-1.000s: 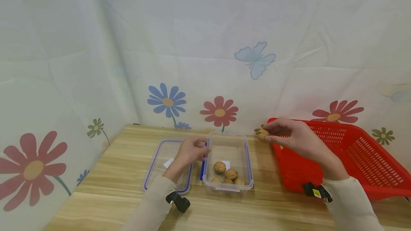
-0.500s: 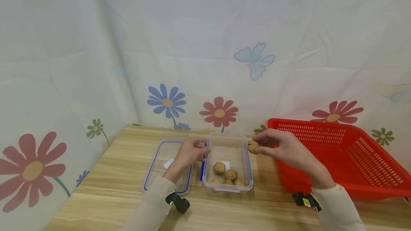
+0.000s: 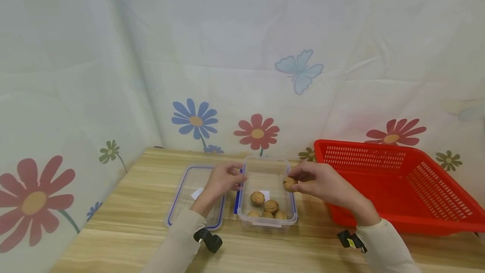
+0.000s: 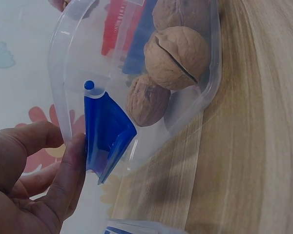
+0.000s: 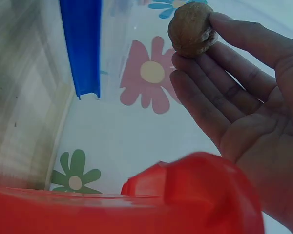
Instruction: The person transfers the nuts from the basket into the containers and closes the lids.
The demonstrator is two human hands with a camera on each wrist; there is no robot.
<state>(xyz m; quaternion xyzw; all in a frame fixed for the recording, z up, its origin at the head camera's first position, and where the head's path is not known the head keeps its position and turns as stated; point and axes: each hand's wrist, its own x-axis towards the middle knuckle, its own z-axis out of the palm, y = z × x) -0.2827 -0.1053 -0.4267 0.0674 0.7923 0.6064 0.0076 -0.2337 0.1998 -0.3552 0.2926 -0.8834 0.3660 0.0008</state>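
A clear plastic box (image 3: 267, 223) with blue clasps stands on the wooden table and holds several walnuts (image 3: 257, 198). My right hand (image 3: 314, 180) pinches one walnut (image 3: 289, 183) in its fingertips over the box's right rim; the right wrist view shows that walnut (image 5: 191, 29) at my fingertips. My left hand (image 3: 223, 178) grips the box's left wall beside the blue clasp (image 4: 106, 131). The left wrist view shows walnuts (image 4: 177, 56) through the clear box wall (image 4: 68, 87).
The box's clear lid (image 3: 189, 197) with a blue seal lies flat to the left of the box. A red perforated basket (image 3: 398, 188) stands at the right. A flower-printed cloth (image 3: 242, 75) hangs close behind the table. Bare wood (image 3: 265, 252) runs along the front.
My right hand has carried the walnut leftwards and down from the red basket's corner to the box's right rim. The left hand has stayed on the box.
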